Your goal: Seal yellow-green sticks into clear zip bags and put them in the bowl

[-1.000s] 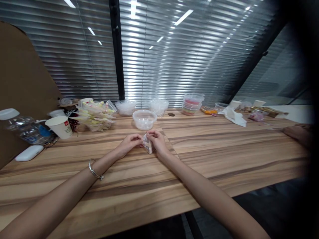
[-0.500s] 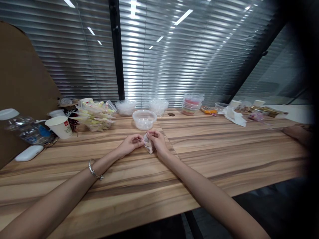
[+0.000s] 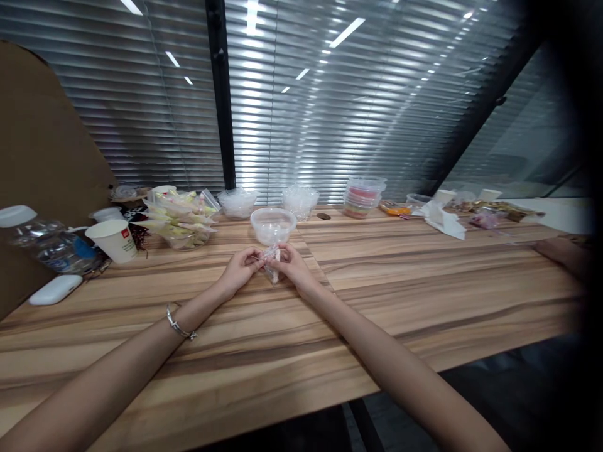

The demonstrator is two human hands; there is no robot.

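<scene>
Between my two hands is a small clear plastic bag (image 3: 274, 274) with something pale inside that I cannot make out. My left hand (image 3: 241, 267) pinches its left side, fingers closed. From the other side, my right hand (image 3: 293, 263) grips the bag between thumb and fingers. Just beyond my fingers stands a round clear plastic bowl (image 3: 273, 227); no contents show in it. To the left, a clear tub is heaped with small yellowish pointed bags (image 3: 181, 216).
Stacked clear bowls (image 3: 300, 199) line the window side, with lidded containers (image 3: 362, 198) farther right. A paper cup (image 3: 113, 240), a bottle (image 3: 61, 248) and a white case (image 3: 55, 290) stand left. Another person's hand (image 3: 558, 250) rests at the right, near a crumpled tissue (image 3: 443, 218).
Both hands have shifted slightly left and away from me with the small plastic bag. The bag has turned and looks more gathered between the fingers.
</scene>
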